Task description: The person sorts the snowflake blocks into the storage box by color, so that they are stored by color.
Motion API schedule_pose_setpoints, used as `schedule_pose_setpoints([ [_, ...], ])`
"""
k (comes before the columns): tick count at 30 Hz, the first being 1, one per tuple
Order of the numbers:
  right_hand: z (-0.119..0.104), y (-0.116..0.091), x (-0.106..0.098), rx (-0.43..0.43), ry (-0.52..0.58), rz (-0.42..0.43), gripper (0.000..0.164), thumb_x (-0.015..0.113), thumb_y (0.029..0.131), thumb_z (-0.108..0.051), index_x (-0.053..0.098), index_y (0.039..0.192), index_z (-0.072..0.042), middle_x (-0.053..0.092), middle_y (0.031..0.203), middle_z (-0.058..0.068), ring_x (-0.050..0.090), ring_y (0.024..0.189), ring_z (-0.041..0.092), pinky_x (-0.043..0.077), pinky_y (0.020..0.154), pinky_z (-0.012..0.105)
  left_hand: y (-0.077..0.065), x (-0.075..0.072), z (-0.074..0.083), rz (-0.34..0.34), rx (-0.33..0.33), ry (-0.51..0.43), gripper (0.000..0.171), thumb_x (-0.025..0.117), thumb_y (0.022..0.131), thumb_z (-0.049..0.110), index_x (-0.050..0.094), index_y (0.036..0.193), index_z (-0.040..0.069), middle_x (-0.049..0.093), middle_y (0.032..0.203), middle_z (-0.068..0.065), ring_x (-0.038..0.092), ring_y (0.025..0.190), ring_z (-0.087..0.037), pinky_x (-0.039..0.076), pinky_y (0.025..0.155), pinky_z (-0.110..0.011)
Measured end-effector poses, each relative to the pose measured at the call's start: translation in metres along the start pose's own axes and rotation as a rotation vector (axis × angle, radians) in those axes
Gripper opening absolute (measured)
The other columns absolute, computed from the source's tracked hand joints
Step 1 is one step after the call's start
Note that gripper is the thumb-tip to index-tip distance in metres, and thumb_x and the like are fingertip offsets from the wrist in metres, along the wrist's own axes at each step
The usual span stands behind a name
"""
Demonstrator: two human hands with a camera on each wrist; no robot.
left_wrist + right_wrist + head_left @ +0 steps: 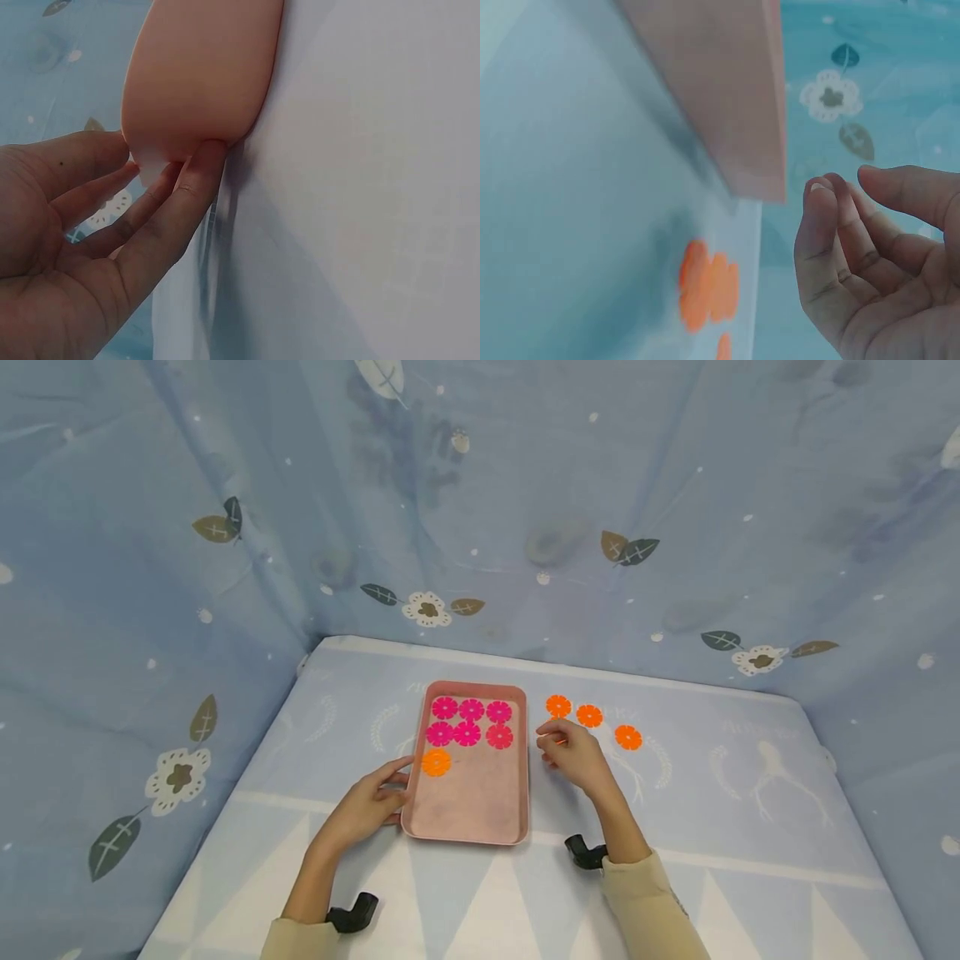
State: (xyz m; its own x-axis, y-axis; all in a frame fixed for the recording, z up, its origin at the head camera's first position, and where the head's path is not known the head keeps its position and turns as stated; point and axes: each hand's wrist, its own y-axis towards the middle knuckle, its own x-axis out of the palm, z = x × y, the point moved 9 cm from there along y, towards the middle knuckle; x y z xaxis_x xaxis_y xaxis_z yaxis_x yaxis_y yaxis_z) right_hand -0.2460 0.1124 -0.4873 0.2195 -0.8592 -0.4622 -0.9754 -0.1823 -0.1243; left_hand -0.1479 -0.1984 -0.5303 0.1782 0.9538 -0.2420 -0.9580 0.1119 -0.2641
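Note:
A shallow pink tray (468, 814) lies on the cloth. Several magenta flower-shaped discs (471, 710) form two rows in its far half, with one orange disc (436, 763) below them at the left. My left hand (367, 806) holds the tray's left side; in the left wrist view its fingertips meet the rim and the outer wall (202, 75). To the right of the tray hovers my right hand (573, 756), thumb apart from the fingers and nothing visible between them. Loose orange discs (589, 716) lie beyond it, one partly hidden by the hand.
Another orange disc (628, 737) lies farther right on the patterned cloth (750, 793). Blue floral curtains (525, 510) rise along the back and sides. A black angled fitting (585, 852) sits at each wrist.

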Motion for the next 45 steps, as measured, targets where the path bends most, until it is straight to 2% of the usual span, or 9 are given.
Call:
schedule_pose_setpoints([
  [7, 0.024, -0.007, -0.022, 0.037, -0.004, 0.08, 0.028, 0.066, 0.096, -0.015, 0.067, 0.119, 0.0, 0.066, 0.1, 0.011, 0.067, 0.082, 0.03, 0.059, 0.071, 0.039, -0.002, -0.001, 0.0, 0.014, -0.01, 0.01, 0.055, 0.06, 0.099, 0.002, 0.048, 0.15, 0.016, 0.056, 0.13, -0.018, 0.066, 0.104, -0.028, 0.06, 0.075, -0.039],
  [14, 0.049, -0.005, -0.035, 0.105, 0.027, 0.142, 0.028, 0.068, 0.094, -0.014, 0.065, 0.119, 0.0, 0.062, 0.1, 0.014, 0.066, 0.078, 0.03, 0.057, 0.067, 0.033, -0.001, 0.0, 0.002, 0.009, -0.013, 0.003, 0.055, 0.06, 0.098, 0.001, 0.047, 0.15, 0.015, 0.056, 0.13, -0.018, 0.066, 0.103, -0.029, 0.06, 0.075, -0.039],
  [22, 0.069, 0.003, -0.034, 0.155, -0.078, 0.128, 0.029, 0.071, 0.091, -0.014, 0.064, 0.115, 0.0, 0.062, 0.101, 0.014, 0.061, 0.074, 0.022, 0.053, 0.064, 0.029, -0.001, 0.001, 0.002, 0.004, -0.012, -0.007, 0.055, 0.06, 0.098, 0.0, 0.047, 0.15, 0.013, 0.056, 0.129, -0.018, 0.066, 0.103, -0.029, 0.06, 0.076, -0.039],
  [26, 0.073, 0.005, -0.032, 0.172, -0.133, 0.127, 0.033, 0.076, 0.087, -0.014, 0.062, 0.113, 0.0, 0.062, 0.101, 0.016, 0.06, 0.081, 0.027, 0.054, 0.07, 0.036, -0.001, 0.001, 0.002, 0.006, -0.012, -0.003, 0.055, 0.06, 0.098, 0.0, 0.047, 0.15, 0.013, 0.056, 0.129, -0.018, 0.066, 0.103, -0.028, 0.06, 0.076, -0.039],
  [31, 0.072, 0.005, -0.029, 0.152, -0.196, 0.132, 0.036, 0.08, 0.084, -0.015, 0.062, 0.11, 0.001, 0.062, 0.1, 0.017, 0.058, 0.088, 0.031, 0.052, 0.077, 0.044, -0.001, 0.0, 0.002, 0.012, -0.011, 0.017, 0.054, 0.06, 0.098, 0.001, 0.047, 0.15, 0.014, 0.056, 0.13, -0.018, 0.065, 0.104, -0.028, 0.06, 0.075, -0.039],
  [37, 0.07, 0.007, -0.026, 0.109, -0.23, 0.127, 0.034, 0.081, 0.082, -0.012, 0.063, 0.107, 0.003, 0.059, 0.094, 0.016, 0.055, 0.083, 0.029, 0.049, 0.073, 0.042, -0.002, -0.001, 0.003, 0.013, -0.015, 0.022, 0.054, 0.06, 0.098, 0.001, 0.048, 0.15, 0.015, 0.055, 0.131, -0.018, 0.065, 0.105, -0.029, 0.06, 0.076, -0.039],
  [45, 0.072, 0.008, -0.028, 0.148, -0.207, 0.119, 0.037, 0.081, 0.081, -0.012, 0.057, 0.106, 0.001, 0.06, 0.097, 0.016, 0.057, 0.084, 0.029, 0.05, 0.071, 0.038, -0.002, -0.001, 0.005, 0.018, -0.02, 0.023, 0.054, 0.06, 0.098, 0.001, 0.048, 0.149, 0.015, 0.055, 0.13, -0.018, 0.065, 0.104, -0.029, 0.06, 0.076, -0.039],
])
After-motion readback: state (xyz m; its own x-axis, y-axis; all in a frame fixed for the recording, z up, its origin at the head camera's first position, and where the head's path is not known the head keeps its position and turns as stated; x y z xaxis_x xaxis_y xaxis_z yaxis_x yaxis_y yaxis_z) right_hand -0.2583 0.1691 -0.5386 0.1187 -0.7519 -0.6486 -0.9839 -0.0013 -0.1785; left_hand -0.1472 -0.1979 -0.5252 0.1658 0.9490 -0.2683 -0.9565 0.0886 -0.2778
